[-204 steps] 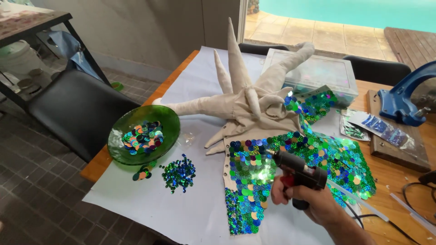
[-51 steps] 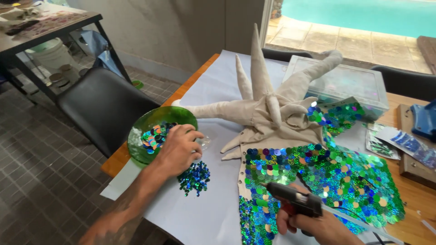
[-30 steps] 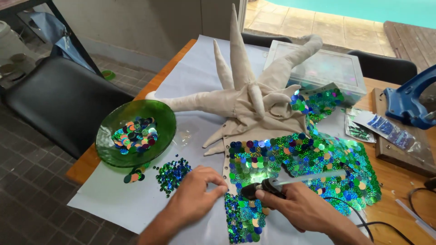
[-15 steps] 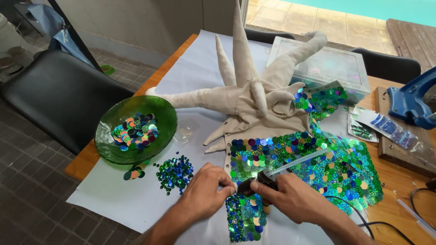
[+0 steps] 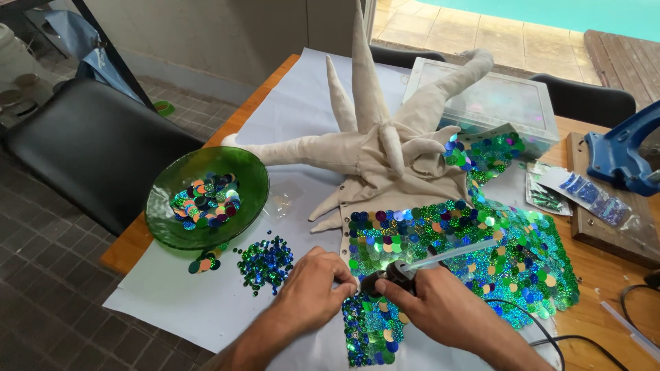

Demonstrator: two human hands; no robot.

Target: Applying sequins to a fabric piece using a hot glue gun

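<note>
My right hand grips a black glue gun with a clear glue stick poking out of its back. The nozzle points at the sequined fabric near its front left edge. My left hand rests beside the nozzle, fingertips pinched on the fabric; I cannot tell if a sequin is under them. The fabric belongs to a beige cloth piece with several stuffed spikes. A green glass bowl of mixed sequins sits to the left, with a loose pile of blue-green sequins in front of it.
White paper covers the wooden table. A clear plastic box stands behind the cloth. Sequin packets and a blue tool on a wooden board lie at the right. A black cable trails from the gun. Black chairs stand around.
My left hand left the green bowl and came to the fabric beside the glue gun. My right hand lowered the gun's nozzle onto the sequined fabric.
</note>
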